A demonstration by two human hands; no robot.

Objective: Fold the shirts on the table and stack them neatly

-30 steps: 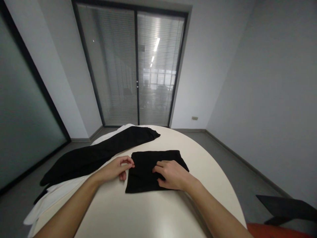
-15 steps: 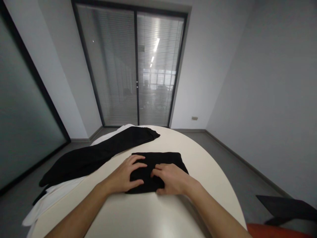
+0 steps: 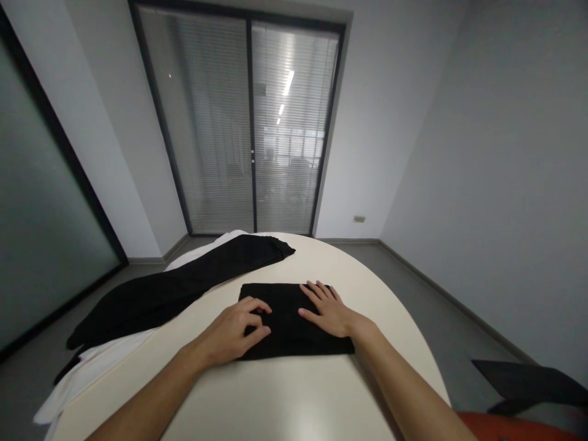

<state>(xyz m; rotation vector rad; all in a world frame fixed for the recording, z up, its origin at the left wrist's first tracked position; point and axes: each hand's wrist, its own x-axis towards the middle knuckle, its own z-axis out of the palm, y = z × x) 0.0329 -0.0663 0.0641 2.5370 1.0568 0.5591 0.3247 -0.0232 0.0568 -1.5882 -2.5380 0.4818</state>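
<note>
A folded black cloth [image 3: 287, 327] lies flat in a rough rectangle on the round white table [image 3: 289, 398]. Over its left edge rests my left hand [image 3: 241, 329], fingers bent and apart, nothing visible between them. My right hand [image 3: 328, 309] is spread flat on the upper right part of the cloth, its fingertips near the far edge. The palms hide parts of both side edges.
Along the table's left edge stretches a long black garment [image 3: 184, 285] on top of white cloth [image 3: 105, 364], both hanging over the rim. An orange and black chair [image 3: 519, 425] stands at the lower right. Glass doors with blinds [image 3: 229, 122] are beyond.
My right hand has moved forward and right and flattened from a curled pose, uncovering the cloth's near right part. My left hand has shifted slightly nearer, its fingers more bent.
</note>
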